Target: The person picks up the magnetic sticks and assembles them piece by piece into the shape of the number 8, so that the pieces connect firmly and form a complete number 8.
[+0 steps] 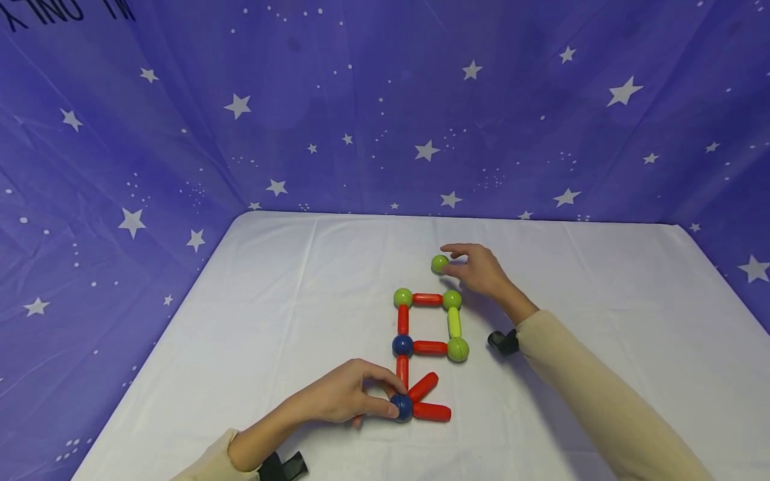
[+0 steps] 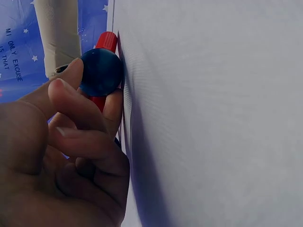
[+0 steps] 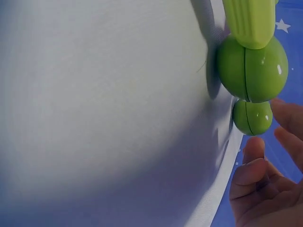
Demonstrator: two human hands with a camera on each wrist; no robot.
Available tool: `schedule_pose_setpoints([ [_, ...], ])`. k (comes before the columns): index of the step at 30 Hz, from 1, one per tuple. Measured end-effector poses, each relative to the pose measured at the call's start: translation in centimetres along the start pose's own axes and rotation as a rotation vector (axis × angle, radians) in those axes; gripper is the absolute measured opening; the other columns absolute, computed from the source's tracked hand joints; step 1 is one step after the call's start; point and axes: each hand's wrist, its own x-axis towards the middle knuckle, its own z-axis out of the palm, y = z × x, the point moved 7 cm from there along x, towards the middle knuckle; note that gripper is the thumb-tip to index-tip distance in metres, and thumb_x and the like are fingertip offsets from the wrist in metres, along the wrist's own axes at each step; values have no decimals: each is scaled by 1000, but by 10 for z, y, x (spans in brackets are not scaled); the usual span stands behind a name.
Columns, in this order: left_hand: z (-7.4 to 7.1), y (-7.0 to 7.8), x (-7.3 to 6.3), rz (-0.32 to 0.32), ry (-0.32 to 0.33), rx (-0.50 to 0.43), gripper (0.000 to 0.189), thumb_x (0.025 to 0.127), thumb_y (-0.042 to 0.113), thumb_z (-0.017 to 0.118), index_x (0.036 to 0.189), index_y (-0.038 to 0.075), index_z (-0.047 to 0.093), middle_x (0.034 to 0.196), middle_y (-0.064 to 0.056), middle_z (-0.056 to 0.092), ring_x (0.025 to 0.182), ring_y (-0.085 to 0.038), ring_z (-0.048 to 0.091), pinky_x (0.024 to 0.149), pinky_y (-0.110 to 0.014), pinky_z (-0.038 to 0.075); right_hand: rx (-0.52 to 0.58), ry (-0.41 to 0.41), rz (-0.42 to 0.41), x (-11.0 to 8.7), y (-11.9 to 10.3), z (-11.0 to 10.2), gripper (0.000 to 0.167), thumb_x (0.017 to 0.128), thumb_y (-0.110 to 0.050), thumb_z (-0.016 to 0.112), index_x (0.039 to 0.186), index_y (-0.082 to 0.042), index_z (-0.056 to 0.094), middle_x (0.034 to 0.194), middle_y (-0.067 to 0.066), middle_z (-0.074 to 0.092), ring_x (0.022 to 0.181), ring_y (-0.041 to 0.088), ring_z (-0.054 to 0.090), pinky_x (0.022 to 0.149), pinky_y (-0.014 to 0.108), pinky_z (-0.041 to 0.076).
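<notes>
My left hand (image 1: 355, 394) pinches a blue ball (image 1: 402, 407) between thumb and fingers at the near end of a flat figure of balls and rods. Three red rods meet this ball; one red rod (image 1: 432, 412) points right, another (image 1: 424, 387) slants up and right. In the left wrist view the blue ball (image 2: 102, 72) sits at the fingertips, close to the cloth. My right hand (image 1: 478, 270) is beyond the figure, fingers spread beside a loose green ball (image 1: 439, 263). Its thumb tip overlaps that ball in the head view. The right wrist view shows a gap between fingers and ball (image 3: 252, 117).
The figure's square has a green ball (image 1: 403, 298), a second green ball (image 1: 452, 300), a third green ball (image 1: 458, 349) and a blue ball (image 1: 402, 345), joined by red rods and one lime rod (image 1: 454, 323). White cloth (image 1: 289, 300) covers the table; a starry purple curtain (image 1: 361, 100) surrounds it.
</notes>
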Motion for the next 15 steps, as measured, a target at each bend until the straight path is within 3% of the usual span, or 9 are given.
schedule_pose_setpoints([
  [15, -1, 0, -1, 19, 8, 15, 20, 86, 19, 78, 106, 20, 74, 92, 8, 69, 43, -12, 52, 47, -20, 43, -27, -33, 16, 5, -5, 8, 34, 88, -10, 71, 120, 0, 68, 112, 20, 68, 110, 37, 60, 96, 51, 43],
])
